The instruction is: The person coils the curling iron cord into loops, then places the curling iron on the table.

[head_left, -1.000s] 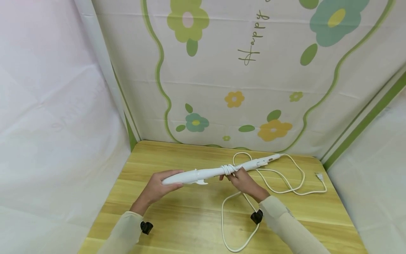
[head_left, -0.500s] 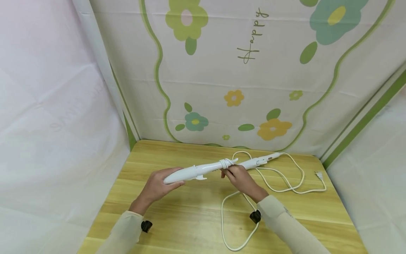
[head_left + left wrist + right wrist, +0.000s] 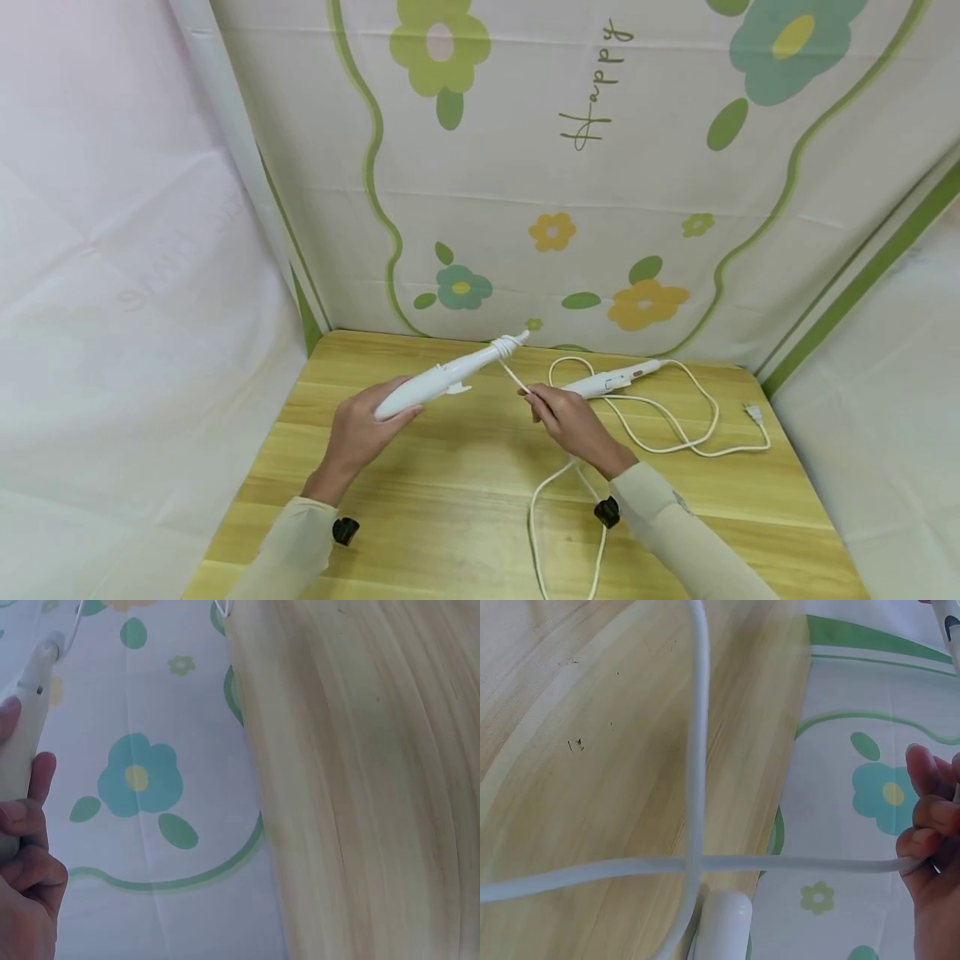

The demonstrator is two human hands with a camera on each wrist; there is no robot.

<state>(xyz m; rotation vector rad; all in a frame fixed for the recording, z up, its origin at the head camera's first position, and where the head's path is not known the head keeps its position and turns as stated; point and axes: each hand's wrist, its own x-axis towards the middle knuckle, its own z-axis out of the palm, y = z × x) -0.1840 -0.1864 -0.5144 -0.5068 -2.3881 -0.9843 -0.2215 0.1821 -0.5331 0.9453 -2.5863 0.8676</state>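
The left hand (image 3: 363,425) sits at about 7 o'clock of the head view, fingers and thumb curled round the thick end of a white wand (image 3: 431,386). The wand is above the table (image 3: 450,517), its narrow end toward 2 o'clock; a second ago it lay nearer 3 o'clock. A white cord (image 3: 506,346) is wound round that end. The right hand (image 3: 566,419), at 3 o'clock from the left, is in nearly the same spot, but now well apart from the windings, fingertips together and pinching the cord, which runs straight to them. A second wand (image 3: 600,384) lies unmoved at 2 o'clock from that hand, and a plug (image 3: 754,413) at 3. The cord loop (image 3: 532,517) at 6 o'clock has slid lower, past the view's edge.
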